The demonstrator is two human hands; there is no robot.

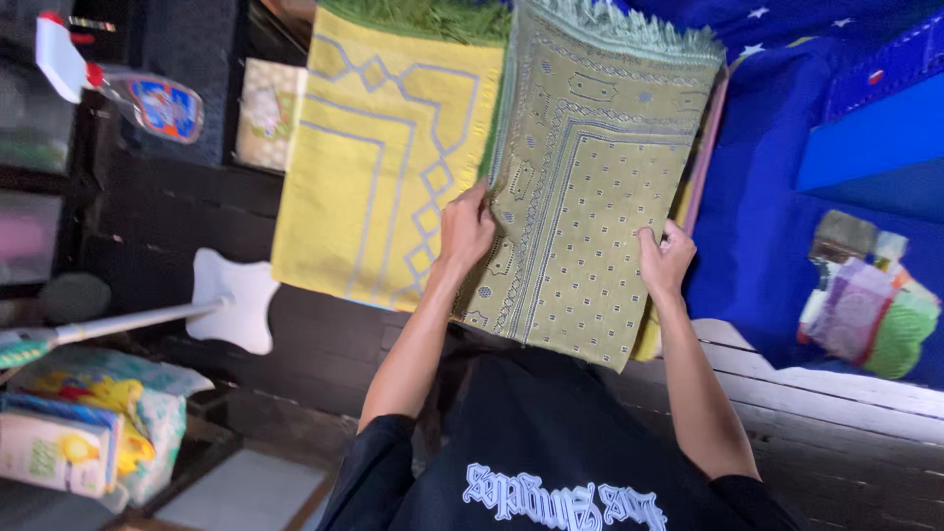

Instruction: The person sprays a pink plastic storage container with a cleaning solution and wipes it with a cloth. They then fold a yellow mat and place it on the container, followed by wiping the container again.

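Here, two hands, left hand (465, 228) and right hand (665, 262), each grip clamped on one green rug (590, 187), one yellow rug (379, 147) beside

white-and-yellow carton (54, 452) lower left, spray bottle's blue-red label (164, 106) upper left

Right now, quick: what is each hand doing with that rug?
Left hand: closed, gripping the left edge of the folded green patterned prayer rug.
Right hand: closed, gripping the same rug's right edge.
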